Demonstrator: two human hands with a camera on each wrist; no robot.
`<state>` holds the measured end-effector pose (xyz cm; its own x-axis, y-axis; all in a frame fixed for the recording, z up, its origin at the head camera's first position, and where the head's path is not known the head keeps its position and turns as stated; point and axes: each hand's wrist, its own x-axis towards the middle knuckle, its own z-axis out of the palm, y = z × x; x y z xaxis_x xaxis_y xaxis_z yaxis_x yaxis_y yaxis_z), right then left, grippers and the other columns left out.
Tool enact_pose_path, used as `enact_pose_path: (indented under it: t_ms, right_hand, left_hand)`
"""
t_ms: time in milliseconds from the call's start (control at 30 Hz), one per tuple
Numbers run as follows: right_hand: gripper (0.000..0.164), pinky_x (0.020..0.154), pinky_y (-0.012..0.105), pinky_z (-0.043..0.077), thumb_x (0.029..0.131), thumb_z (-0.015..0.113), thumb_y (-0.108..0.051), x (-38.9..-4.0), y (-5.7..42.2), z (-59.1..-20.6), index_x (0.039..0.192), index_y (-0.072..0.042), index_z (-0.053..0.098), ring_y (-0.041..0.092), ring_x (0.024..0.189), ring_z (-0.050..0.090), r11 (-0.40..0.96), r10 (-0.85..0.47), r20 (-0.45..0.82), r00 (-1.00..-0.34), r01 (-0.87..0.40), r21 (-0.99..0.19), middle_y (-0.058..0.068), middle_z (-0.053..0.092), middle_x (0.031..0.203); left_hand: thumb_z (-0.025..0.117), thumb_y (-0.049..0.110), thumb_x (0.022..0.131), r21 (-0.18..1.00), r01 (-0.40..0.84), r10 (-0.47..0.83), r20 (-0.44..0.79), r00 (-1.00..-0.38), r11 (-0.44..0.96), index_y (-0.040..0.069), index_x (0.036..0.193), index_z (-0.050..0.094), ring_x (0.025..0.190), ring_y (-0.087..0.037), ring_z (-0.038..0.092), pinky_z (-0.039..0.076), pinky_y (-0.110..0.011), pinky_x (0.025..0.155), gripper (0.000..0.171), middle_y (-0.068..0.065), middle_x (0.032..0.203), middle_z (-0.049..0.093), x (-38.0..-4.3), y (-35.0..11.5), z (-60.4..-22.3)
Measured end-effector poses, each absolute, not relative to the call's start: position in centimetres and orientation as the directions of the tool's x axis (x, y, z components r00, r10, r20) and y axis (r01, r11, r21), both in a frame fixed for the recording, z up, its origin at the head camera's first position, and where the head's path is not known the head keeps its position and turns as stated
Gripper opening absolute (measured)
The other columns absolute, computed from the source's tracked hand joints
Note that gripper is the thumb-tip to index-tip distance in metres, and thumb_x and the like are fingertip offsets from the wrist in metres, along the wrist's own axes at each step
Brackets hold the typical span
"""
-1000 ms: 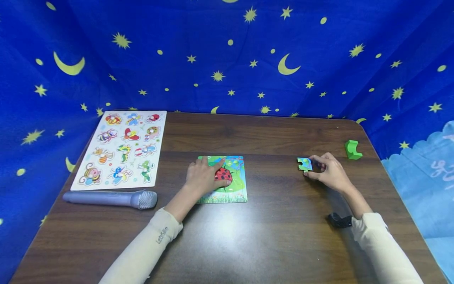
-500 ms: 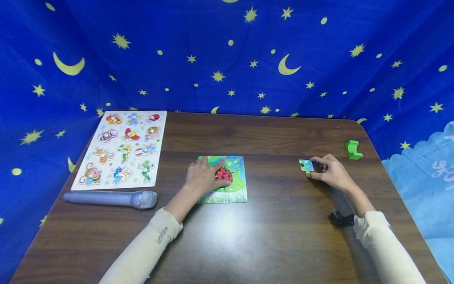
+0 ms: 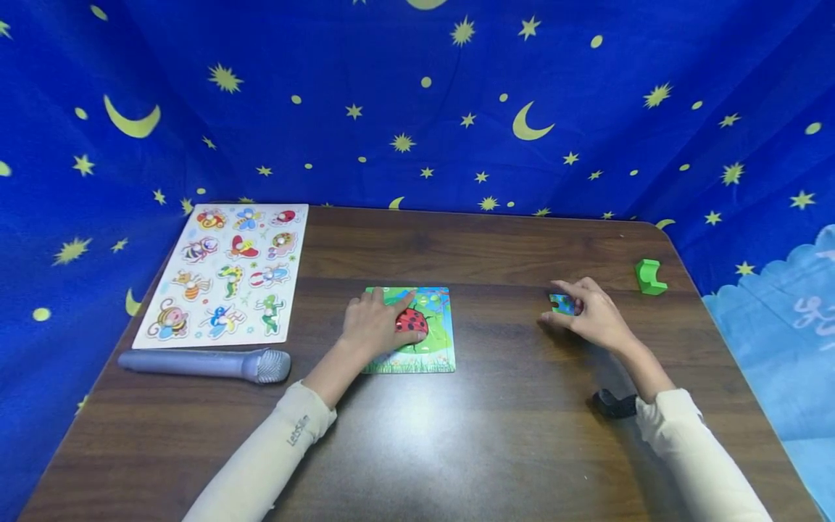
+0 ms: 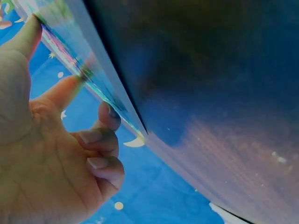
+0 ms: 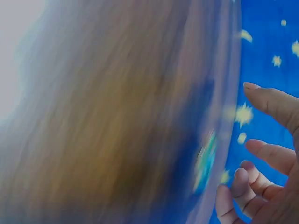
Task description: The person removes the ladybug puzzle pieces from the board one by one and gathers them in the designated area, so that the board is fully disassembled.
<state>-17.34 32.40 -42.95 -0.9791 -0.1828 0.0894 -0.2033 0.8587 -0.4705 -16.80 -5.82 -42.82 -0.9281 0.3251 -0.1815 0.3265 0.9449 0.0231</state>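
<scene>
1. Nearest are two cream sleeves [image 3: 267,449], creased cloth with the left one lettered, over a dark, wood-grained table [image 3: 483,435] with a glossy bright patch. A black strap-like item [image 3: 615,404] sits at the right cuff.
2. To the left lies a bluish-grey microphone [image 3: 202,364], a smooth tube ending in a round mesh head.
3. Mid-table, the left hand [image 3: 368,326] rests on a flat, square ladybird puzzle [image 3: 438,348], its thumb and index finger spread across the red insect, the other fingers loosely bent. It hides the puzzle's left part.
4. Well to the right is a small puzzle piece [image 3: 561,304], blue and green, notched on its left edge. The right hand [image 3: 593,312] stands around it, thumb and index finger apart; whether they touch it cannot be told.
5. Farther left is a white board [image 3: 212,272] of colourful cut-out insects; far right, a green block [image 3: 649,277] with a scooped curve.
6. Farthest hangs a folded blue curtain [image 3: 417,94] with yellow stars and moons.
</scene>
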Motion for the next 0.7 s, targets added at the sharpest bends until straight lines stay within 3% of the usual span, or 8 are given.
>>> enact_pose_path:
  t_ms: [200,433,700]
  right_hand:
    - [0.069,0.063,0.032,0.035,0.081,0.082,-0.033,-17.4,28.3,-42.3,0.140,-0.007,0.056,0.020,0.076,0.044,0.828,-0.260,0.064,-0.964,-0.256,-0.498,0.012,0.047,0.097]
    - [0.063,0.063,0.030,0.038,0.080,0.084,-0.027,-17.7,23.9,-42.3,0.135,-0.006,0.062,0.022,0.077,0.048,0.772,-0.377,0.126,-0.918,-0.386,-0.505,0.012,0.049,0.099]
    - [0.060,0.060,0.029,0.039,0.081,0.083,-0.031,-18.1,19.1,-42.4,0.134,-0.009,0.063,0.018,0.075,0.048,0.745,-0.425,0.104,-0.899,-0.413,-0.524,0.011,0.052,0.101]
  left_hand:
    - [0.048,0.083,0.082,0.019,0.287,0.286,-0.164,-0.944,0.958,0.030,0.158,0.027,0.104,-0.034,0.057,0.048,-0.043,0.081,0.095,-0.024,0.128,0.054,-16.5,-6.9,-42.3]
    - [0.050,0.079,0.084,0.035,0.239,0.241,-0.196,-0.951,0.970,0.024,0.157,0.031,0.098,-0.034,0.059,0.049,-0.045,0.080,0.093,-0.025,0.125,0.054,-15.9,-8.2,-42.1]
    - [0.050,0.077,0.085,0.032,0.229,0.231,-0.204,-0.951,0.973,0.022,0.157,0.031,0.088,-0.029,0.055,0.047,-0.041,0.075,0.093,-0.023,0.113,0.055,-15.7,-8.4,-42.3]
